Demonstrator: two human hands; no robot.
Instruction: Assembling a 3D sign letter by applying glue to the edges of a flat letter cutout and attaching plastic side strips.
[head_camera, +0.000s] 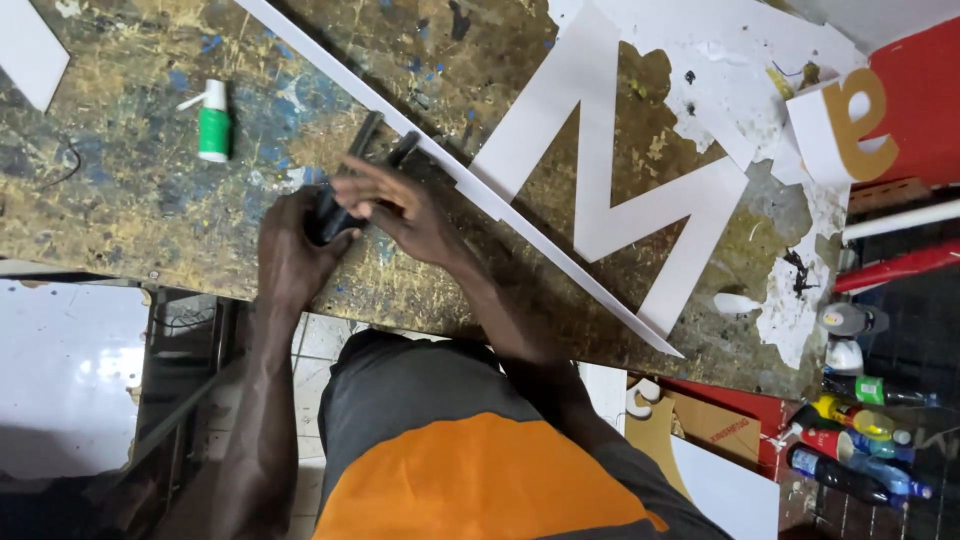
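black hand tool (345, 185) | gripped | tilted | beside white strip (470, 185)

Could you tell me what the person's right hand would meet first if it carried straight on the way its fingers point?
The right hand points up-left over the dark tool. Past that, it looks likely to reach bare paint-stained tabletop, with the green glue bottle roughly further along.

Both hands meet at the near edge of a paint-stained workbench (120, 200); the left hand (290, 245) grips a black two-handled tool (345, 185), the right hand (400, 205) lies over it; a long white strip (560, 255) runs diagonally just beside them, touching a white cut-out letter (610, 190); a green-and-white glue bottle (213, 122) lies well apart.
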